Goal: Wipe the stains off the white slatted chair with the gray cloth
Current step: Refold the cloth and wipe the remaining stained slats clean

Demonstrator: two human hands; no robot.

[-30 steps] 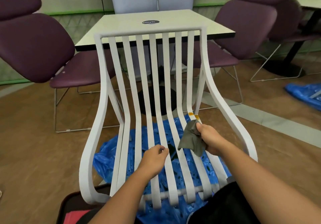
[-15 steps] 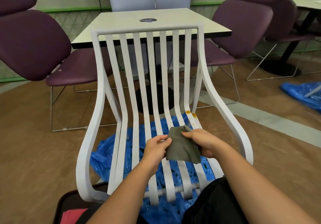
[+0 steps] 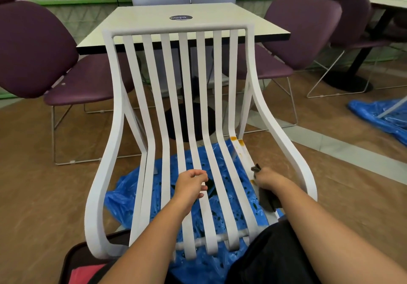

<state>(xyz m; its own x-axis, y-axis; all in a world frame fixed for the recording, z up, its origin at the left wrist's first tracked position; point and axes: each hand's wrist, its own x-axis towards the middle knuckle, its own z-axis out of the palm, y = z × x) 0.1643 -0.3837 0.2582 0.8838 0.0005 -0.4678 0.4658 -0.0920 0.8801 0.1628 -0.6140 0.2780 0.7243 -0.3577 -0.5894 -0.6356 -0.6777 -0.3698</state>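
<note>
White and curved, the slatted chair [image 3: 176,29] fills the middle of the frame, its back rising toward the pale surface [image 3: 154,23] behind it. Purple padded chairs [image 3: 37,48] stand at upper left and upper right. A blue plastic sheet [image 3: 123,197] lies on the wood floor [image 3: 44,195] and shows through the gaps between the slats.

The hands are apart. The left hand [image 3: 191,184] hangs over the middle slats just below the frame's centre, its fingers loosely curled and holding nothing. The right hand [image 3: 267,179], at the right edge of the seat, is clenched round the gray cloth [image 3: 267,200]. Most of the cloth trails dark below the fist, and a small tip pokes out above it. It seems to rest against the outermost slat, though the fist hides the contact.

Orange stains [image 3: 239,142] sit on the two rightmost slats where the seat bends up into the back, just up the frame from the right hand. A smaller orange spot [image 3: 252,181] shows right beside the knuckles.

The step in hand looks like bringing the cloth to the marks, and the wiping proper is unfinished since the orange is plainly there. The next move calls for pressing the cloth flat on the slat and rubbing along its length over the blots. The left hand could steady the frame so it doesn't shift.
</note>
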